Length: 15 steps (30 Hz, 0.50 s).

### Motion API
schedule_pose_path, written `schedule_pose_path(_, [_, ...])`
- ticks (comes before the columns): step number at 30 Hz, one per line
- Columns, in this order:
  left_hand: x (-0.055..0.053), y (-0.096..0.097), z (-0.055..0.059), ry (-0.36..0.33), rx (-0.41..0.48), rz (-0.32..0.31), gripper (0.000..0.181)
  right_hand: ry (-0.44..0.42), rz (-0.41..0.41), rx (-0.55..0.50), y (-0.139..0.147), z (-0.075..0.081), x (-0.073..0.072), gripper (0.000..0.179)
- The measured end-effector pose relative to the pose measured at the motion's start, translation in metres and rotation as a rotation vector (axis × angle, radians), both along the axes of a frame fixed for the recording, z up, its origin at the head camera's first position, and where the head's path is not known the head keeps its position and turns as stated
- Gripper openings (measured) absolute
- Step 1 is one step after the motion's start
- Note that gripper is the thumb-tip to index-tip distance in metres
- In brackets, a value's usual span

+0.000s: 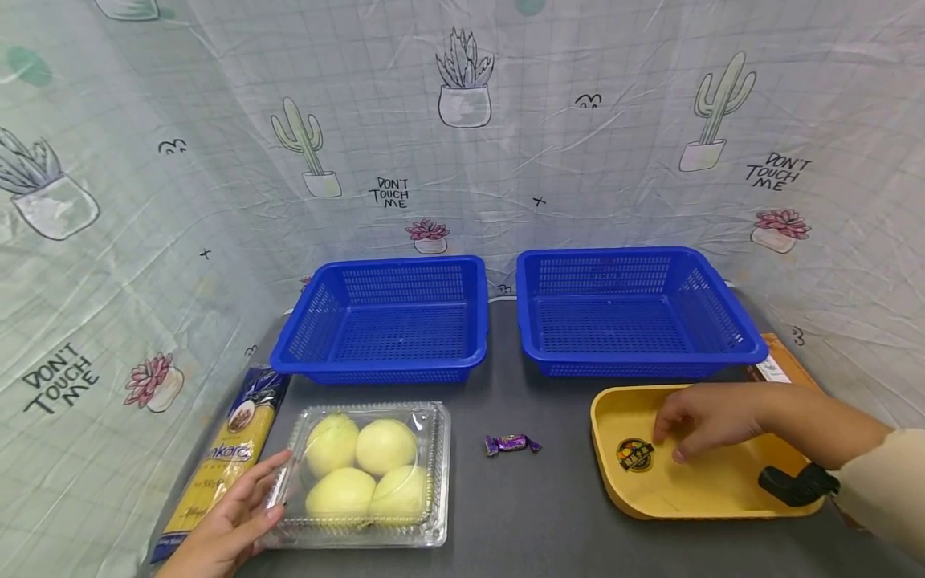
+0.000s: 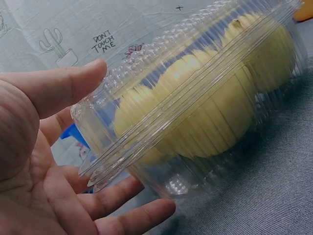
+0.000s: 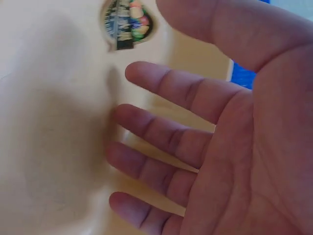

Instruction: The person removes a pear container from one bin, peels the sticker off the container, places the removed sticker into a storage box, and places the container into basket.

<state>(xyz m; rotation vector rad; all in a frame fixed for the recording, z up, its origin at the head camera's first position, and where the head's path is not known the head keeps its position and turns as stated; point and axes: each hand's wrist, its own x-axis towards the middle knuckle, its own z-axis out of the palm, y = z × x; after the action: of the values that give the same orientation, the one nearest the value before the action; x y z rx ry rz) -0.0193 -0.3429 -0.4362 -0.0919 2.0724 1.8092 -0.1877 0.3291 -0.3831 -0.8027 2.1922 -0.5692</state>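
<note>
A clear plastic clamshell box (image 1: 441,482) with several round, pale yellow-green fruits (image 1: 386,447) sits on the left part of the grey table. My left hand (image 1: 231,514) is at its left side, thumb near the lid's corner and fingers (image 2: 146,215) spread loosely along the wall, not curled round it. Over the shallow yellow tray (image 1: 708,498) hovers my right hand (image 1: 715,417), fingers apart and holding nothing. A round fruit sticker (image 1: 636,455) lies on the tray floor by its fingertips. Between box and tray lies a purple-wrapped candy (image 1: 512,443).
Two blue perforated baskets, left (image 1: 401,373) and right (image 1: 643,365), stand at the back. A yellow and blue packet (image 1: 224,457) lies along the left edge. Behind the tray, partly hidden, is a brown pack (image 1: 791,361). A printed curtain (image 1: 578,144) encloses the table.
</note>
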Motion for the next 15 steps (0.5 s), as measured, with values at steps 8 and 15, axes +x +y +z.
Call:
schedule_pose_path(8, [-0.002, 0.001, 0.003, -0.002, -0.005, -0.036, 0.066, 0.027, -0.004, 0.003, 0.001, 0.015, 0.003, 0.031])
schedule_pose_path(15, [-0.006, -0.009, 0.008, -0.011, -0.058, -0.095, 0.065, 0.054, 0.044, -0.04, 0.001, 0.023, 0.002, 0.036])
